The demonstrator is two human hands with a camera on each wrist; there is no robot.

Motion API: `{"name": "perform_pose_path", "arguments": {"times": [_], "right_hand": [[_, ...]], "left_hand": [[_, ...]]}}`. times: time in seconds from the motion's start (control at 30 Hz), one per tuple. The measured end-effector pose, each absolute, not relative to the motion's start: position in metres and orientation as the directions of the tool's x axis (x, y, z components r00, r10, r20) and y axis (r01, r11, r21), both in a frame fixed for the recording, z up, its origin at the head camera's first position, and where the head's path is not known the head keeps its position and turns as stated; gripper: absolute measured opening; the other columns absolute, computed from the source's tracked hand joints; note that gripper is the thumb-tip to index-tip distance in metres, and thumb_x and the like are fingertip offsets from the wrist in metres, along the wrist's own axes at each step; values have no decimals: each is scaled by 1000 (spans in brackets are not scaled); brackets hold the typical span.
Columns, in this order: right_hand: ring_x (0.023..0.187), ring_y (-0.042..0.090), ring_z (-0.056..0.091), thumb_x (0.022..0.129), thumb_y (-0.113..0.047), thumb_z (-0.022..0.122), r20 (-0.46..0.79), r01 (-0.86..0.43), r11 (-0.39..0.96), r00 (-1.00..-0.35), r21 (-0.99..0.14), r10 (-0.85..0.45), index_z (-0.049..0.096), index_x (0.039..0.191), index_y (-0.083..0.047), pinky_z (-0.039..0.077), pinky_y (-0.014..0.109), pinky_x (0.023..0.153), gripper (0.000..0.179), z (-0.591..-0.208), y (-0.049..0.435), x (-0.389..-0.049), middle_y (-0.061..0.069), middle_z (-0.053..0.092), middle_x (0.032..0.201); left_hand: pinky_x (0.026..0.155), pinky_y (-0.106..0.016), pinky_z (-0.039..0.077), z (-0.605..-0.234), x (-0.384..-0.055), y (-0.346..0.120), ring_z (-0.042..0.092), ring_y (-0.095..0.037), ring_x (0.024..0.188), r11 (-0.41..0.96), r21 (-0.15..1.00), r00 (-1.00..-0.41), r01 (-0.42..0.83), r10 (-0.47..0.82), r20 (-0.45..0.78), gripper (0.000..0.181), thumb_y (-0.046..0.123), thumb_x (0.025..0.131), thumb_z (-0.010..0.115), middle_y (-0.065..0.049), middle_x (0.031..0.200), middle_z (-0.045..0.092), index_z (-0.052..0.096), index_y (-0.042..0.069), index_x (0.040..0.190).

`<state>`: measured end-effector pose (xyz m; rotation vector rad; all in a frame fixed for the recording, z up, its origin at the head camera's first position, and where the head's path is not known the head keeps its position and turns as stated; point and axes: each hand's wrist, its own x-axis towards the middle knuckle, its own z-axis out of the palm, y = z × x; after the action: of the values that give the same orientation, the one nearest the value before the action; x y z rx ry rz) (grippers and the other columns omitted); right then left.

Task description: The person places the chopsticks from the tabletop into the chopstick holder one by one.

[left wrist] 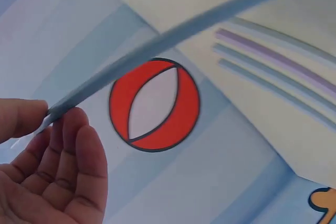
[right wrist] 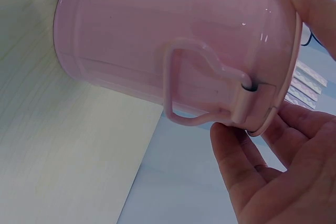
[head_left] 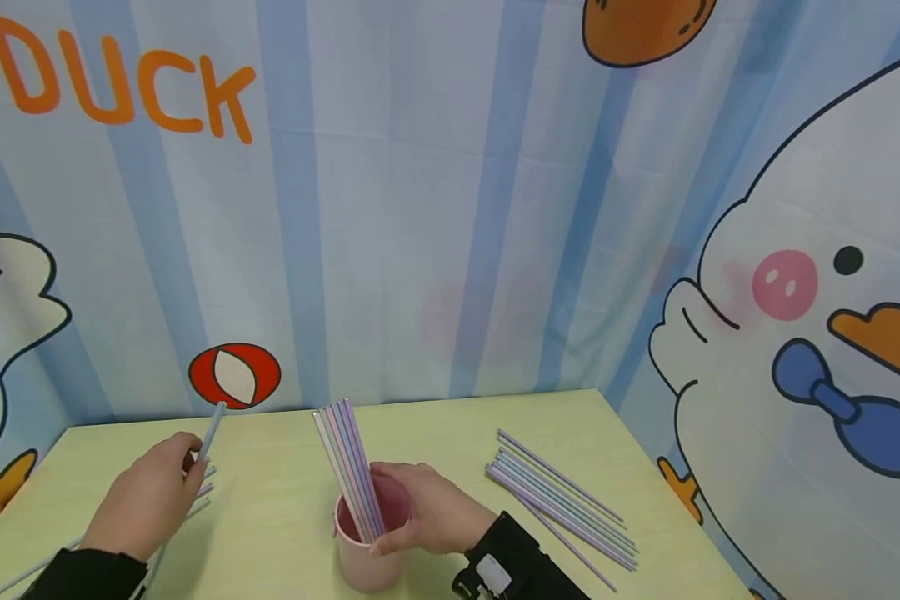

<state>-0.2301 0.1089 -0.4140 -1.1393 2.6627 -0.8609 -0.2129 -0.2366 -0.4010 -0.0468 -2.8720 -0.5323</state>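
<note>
My left hand [head_left: 146, 492] pinches a pale blue straw [head_left: 212, 429] between thumb and fingers. In the left wrist view that straw [left wrist: 157, 48] slants up to the right from my fingertips. A pink metal bucket [head_left: 367, 567] stands upright at the front middle of the table. My right hand [head_left: 435, 508] grips its rim, thumb at the near side and fingers at the far side. Several pastel straws [head_left: 352, 471] lean together in the bucket toward the left. The right wrist view shows the bucket's small looped handle [right wrist: 170, 82] on its side.
A spread of pastel straws [head_left: 562, 504] lies on the pale yellow table [head_left: 450, 433] to the right. More straws [head_left: 37, 571] lie at the left, partly hidden under my left arm. Behind the table hangs a striped cloth [head_left: 390, 250] with duck drawings.
</note>
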Motion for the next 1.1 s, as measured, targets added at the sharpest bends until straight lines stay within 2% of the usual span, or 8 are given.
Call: {"name": "perform_pose_path", "arguments": {"times": [0.1,0.33,0.63,0.8,0.9,1.03,1.1], "right_hand": [[122,11,50,74,-46,81,101,-618,559,-716,-553,-691,43,148,-17,41,41,106,88,-414,108,-230,-5,55,140],[122,12,49,72,-48,81,101,-612,570,-725,-548,-681,44,148,-20,42,42,106,89,-415,107,-231,-6,54,141],[121,12,50,72,-48,81,103,-612,569,-726,-549,-680,44,148,-20,43,41,104,89,-415,108,-230,-6,54,140],[120,11,50,72,-46,82,108,-616,566,-723,-548,-682,46,146,-20,42,41,105,87,-414,108,-230,-7,55,138],[120,11,51,72,-45,82,108,-615,562,-721,-553,-684,46,146,-20,41,42,105,86,-414,107,-230,-7,56,137],[120,12,51,72,-46,82,107,-613,556,-720,-561,-686,46,146,-20,41,42,105,86,-416,108,-231,-7,56,137],[120,12,51,73,-45,82,109,-614,552,-718,-564,-688,45,147,-19,41,43,105,87,-416,108,-231,-7,56,137]], "left_hand": [[52,-37,54,-389,-211,-227,52,-21,62,913,401,-972,75,-23,234,29,6,93,63,-14,83,59,50,-10,113],[58,-41,59,-363,-207,-207,56,-23,68,859,491,-947,143,-25,319,34,11,99,56,-23,98,60,42,-10,121],[69,-52,59,-338,-201,-185,67,-29,78,759,594,-893,266,-37,448,36,21,102,51,-22,103,64,43,-7,123],[76,-56,58,-330,-198,-172,69,-31,82,692,652,-880,311,-51,473,35,21,103,50,-22,105,63,42,-6,124],[76,-50,59,-328,-197,-167,70,-27,81,663,670,-875,334,-46,482,35,21,103,49,-19,104,63,42,-5,125],[72,-27,60,-326,-198,-162,70,-17,76,632,684,-868,364,-36,495,36,24,103,51,-15,103,63,43,-4,126],[71,-25,59,-326,-199,-159,70,-15,75,620,687,-862,378,-34,505,35,23,102,52,-15,103,63,44,-3,125]]}}
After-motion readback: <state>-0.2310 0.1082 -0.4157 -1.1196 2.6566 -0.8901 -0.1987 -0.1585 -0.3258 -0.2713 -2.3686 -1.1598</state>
